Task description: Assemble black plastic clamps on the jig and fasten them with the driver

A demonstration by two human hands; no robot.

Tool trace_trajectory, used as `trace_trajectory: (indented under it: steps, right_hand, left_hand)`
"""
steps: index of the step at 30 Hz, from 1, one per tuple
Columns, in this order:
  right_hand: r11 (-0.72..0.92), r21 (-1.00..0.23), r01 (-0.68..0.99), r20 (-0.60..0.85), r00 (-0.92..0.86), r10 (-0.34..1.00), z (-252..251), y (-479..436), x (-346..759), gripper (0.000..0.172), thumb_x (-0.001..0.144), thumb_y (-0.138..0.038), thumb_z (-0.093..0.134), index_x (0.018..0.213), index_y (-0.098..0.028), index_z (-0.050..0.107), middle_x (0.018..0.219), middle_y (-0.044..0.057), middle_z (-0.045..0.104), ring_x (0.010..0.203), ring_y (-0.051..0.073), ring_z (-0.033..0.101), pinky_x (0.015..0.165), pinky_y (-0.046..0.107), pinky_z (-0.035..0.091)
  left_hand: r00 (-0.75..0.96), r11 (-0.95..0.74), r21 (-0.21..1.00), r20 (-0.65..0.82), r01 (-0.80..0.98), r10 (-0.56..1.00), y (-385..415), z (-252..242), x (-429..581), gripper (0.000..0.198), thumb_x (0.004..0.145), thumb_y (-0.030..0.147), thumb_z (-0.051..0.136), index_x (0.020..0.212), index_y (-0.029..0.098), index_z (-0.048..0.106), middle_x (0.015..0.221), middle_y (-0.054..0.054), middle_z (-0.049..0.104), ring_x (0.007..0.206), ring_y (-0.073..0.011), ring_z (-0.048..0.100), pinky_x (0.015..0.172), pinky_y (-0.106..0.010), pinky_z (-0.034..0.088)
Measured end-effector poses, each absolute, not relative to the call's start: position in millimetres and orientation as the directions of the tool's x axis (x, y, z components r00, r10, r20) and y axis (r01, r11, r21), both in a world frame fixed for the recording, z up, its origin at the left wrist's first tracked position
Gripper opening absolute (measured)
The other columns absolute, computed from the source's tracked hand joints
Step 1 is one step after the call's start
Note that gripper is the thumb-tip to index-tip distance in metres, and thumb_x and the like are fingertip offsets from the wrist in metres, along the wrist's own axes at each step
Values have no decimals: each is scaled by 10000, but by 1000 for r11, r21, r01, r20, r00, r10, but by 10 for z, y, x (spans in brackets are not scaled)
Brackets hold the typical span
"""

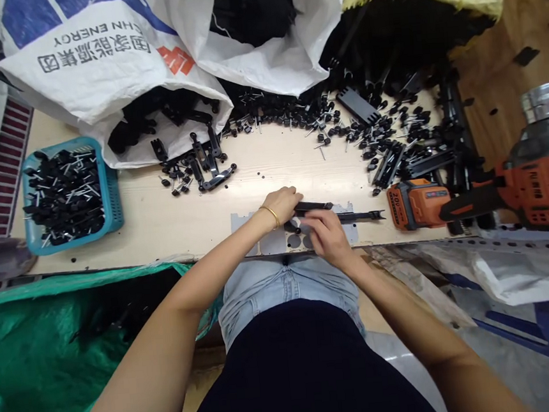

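My left hand (284, 204), with a gold bangle at the wrist, is closed over the end of a short black bar (313, 206) lying on the pale table. Beside it my right hand (324, 234) is closed on a longer black strip (359, 216) that points to the right. Both hands sit over a grey metal plate with round holes (245, 224) at the table's near edge. A small black round part lies under the hands, partly hidden.
A blue basket (111, 201) of black pegs with pins stands at left. White sacks (113, 72) spill black parts at the back. Loose black pieces (383, 132) litter the right side. An orange cordless driver (518, 194) with its battery (416, 203) lies at right. Green sheeting (50, 341) lies at lower left.
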State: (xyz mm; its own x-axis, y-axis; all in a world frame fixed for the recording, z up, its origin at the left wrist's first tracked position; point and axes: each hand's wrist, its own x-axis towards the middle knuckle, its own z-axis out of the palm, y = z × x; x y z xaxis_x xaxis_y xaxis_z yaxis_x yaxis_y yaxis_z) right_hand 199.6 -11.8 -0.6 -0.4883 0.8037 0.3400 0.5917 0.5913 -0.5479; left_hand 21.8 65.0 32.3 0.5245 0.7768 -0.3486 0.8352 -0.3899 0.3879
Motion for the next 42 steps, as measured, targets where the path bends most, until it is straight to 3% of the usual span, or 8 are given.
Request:
trace_trajectory:
  steps: [4, 7, 12, 18, 23, 28, 33, 42]
  right_hand:
    - [110, -828, 550, 40, -137, 990, 25, -535, 2428, 177, 874, -253, 501, 952, -220, 656, 826, 60, 670, 773, 210, 636, 727, 401, 530]
    - [-258, -953, 162, -234, 153, 960, -10, -467, 2468, 341, 826, -469, 573, 1036, -205, 622, 969, 77, 687, 833, 200, 654, 733, 370, 545]
    - [-356, -836, -418, -428, 88, 900, 267, 13, 1932, 480, 768, -642, 539, 862, -184, 649, 838, 48, 692, 773, 166, 654, 684, 286, 529]
    - [-377, -852, -364, -390, -39, 920, 654, 252, 1509, 406, 712, -556, 649, 604, -168, 595, 609, 18, 635, 588, 125, 592, 563, 234, 473]
    - [-292, -881, -372, -321, 19, 947, 648, 239, 1408, 456, 728, -576, 640, 536, -188, 498, 510, 0, 583, 469, 105, 530, 491, 237, 436]
    - [-319, -903, -288, -317, -54, 947, 539, 188, 1425, 485, 747, -575, 627, 501, -197, 449, 502, 8, 595, 442, 114, 539, 468, 247, 436]
    - [-396, -879, -265, -365, -161, 917, 500, 242, 1521, 515, 711, -568, 660, 458, -193, 414, 468, 7, 574, 441, 108, 533, 459, 231, 416]
    - [-385, -892, -236, -415, 94, 905, 470, 136, 1385, 429, 717, -564, 655, 564, -196, 496, 549, -3, 612, 398, 96, 481, 381, 235, 369]
  left_hand:
    - [532, -404, 372, -364, 836, 764, 655, 270, 268, 206, 833, 125, 545, 1012, 186, 624, 1072, -100, 579, 1051, -258, 564, 820, -336, 477]
    - [525, -354, 469, -306, 809, 794, 377, 344, 185, 189, 858, 163, 520, 1030, 176, 598, 1027, -85, 580, 965, -225, 581, 801, -323, 483]
    - [368, -205, 698, -89, 686, 926, -293, 406, 261, 135, 880, 194, 469, 988, 174, 547, 887, -57, 571, 861, -195, 578, 773, -308, 486]
    - [70, 55, 811, -117, 583, 991, -566, 430, 315, 309, 832, 152, 458, 1139, 178, 474, 989, -85, 621, 911, -212, 617, 819, -344, 489]
    - [209, 233, 950, -276, 208, 938, -552, 495, 302, 400, 839, 312, 551, 1212, 192, 473, 973, -45, 659, 871, -198, 639, 827, -337, 507]
    - [42, 319, 916, -339, 242, 940, -627, 392, 466, 411, 824, 360, 588, 1188, 181, 519, 1051, -82, 659, 997, -248, 628, 889, -394, 494]
    - [161, 324, 916, -366, 237, 917, -604, 318, 441, 443, 815, 343, 606, 1212, 173, 503, 1083, -97, 652, 1026, -253, 616, 909, -399, 479]
    - [369, 598, 773, -504, -210, 781, -345, 530, 158, 876, 643, 895, 417, 997, 115, 601, 747, -68, 632, 567, -122, 555, 550, -246, 445]
